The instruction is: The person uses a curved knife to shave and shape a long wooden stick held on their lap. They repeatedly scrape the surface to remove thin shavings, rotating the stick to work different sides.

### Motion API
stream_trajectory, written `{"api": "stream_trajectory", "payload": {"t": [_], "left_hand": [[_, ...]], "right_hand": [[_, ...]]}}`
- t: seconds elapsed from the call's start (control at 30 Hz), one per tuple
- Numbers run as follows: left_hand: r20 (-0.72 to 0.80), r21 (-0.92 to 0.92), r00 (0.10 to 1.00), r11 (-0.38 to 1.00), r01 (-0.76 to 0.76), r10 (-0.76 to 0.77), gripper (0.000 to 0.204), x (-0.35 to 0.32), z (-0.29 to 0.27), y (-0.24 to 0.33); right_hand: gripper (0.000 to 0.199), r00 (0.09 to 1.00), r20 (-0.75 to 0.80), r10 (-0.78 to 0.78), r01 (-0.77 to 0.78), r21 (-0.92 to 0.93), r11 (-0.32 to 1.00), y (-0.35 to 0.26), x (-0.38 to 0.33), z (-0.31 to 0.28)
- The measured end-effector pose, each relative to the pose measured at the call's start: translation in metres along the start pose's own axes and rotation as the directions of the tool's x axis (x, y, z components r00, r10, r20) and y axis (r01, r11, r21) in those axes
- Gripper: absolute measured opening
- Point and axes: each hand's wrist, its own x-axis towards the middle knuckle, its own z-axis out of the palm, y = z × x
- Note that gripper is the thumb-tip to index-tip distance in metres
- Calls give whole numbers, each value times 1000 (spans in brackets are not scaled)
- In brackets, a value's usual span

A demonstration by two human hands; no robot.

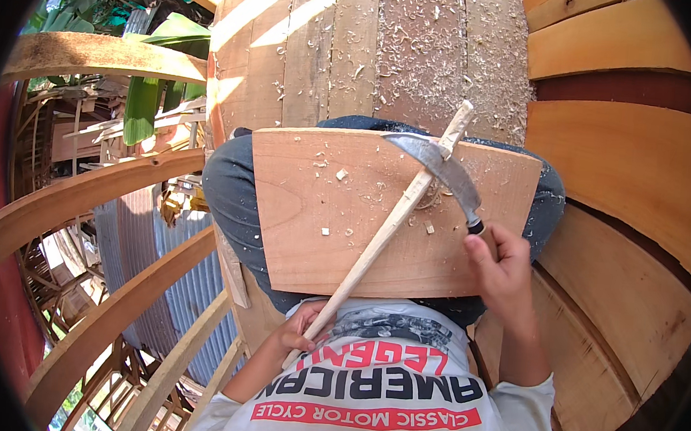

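Across my lap lies a flat wooden board (303, 245) with wood chips and curls on it. A pale, roughly whittled stick (380, 242) runs slantwise over the board, from near my belly to beyond the far edge. My left hand (301, 328) is closed round the stick's near end. In my right hand (505, 275) is the dark handle of a curved knife (456, 175), gripped at the right side of the board. The knife's sickle-like blade crosses the stick near its far end, its tip pointing left. Whether the edge bites into the wood cannot be made out.
Shavings cover much of the plank floor (421, 53) ahead. To the left, wooden rails (123, 188) form an open railing, with corrugated metal sheets (178, 260) and scrap wood beyond it. A wall of overlapping planks (617, 166) stands close on the right.
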Motion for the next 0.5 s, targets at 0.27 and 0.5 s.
{"api": "stream_trajectory", "payload": {"t": [0.27, 0.5], "left_hand": [[55, 13, 998, 1000, -9, 8, 76, 5, -10, -2], [50, 15, 999, 1000, 12, -13, 75, 2, -12, -3]], "right_hand": [[25, 954, 227, -198, 216, -55, 975, 2, -7, 12], [14, 977, 157, -143, 166, -141, 976, 3, -14, 5]]}}
